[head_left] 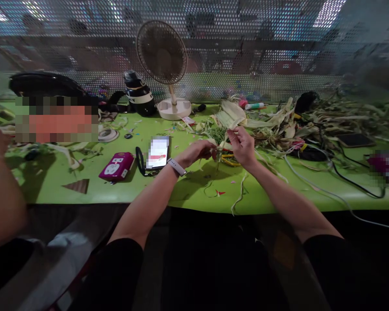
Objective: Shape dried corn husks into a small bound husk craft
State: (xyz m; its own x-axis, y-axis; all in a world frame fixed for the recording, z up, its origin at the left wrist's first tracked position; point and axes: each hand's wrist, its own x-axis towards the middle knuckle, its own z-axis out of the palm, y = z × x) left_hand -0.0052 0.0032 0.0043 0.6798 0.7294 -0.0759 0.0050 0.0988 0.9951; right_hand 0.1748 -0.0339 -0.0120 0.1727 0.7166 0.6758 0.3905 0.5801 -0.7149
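Note:
My left hand [199,152], with a pale watch strap on the wrist, is closed with its fingertips curled round a small pale piece of corn husk [211,141]. Just to its right, my right hand [243,144] pinches thin pale husk strands between thumb and fingers. The two hands are close together above the front part of the table. Behind them lie a broad pale husk leaf [231,113] and a clump of shredded green strips [216,134]. A yellow ring-like band [231,162] sits below and between my hands. Fingers hide part of what they hold.
On the green table [194,190] stand a fan [174,110], a black bottle [141,97], a lit phone [158,152] and a purple power socket [117,167]. Husks [278,123] and cables [314,190] spread rightward. Another person's arm [3,194] reaches in from the left.

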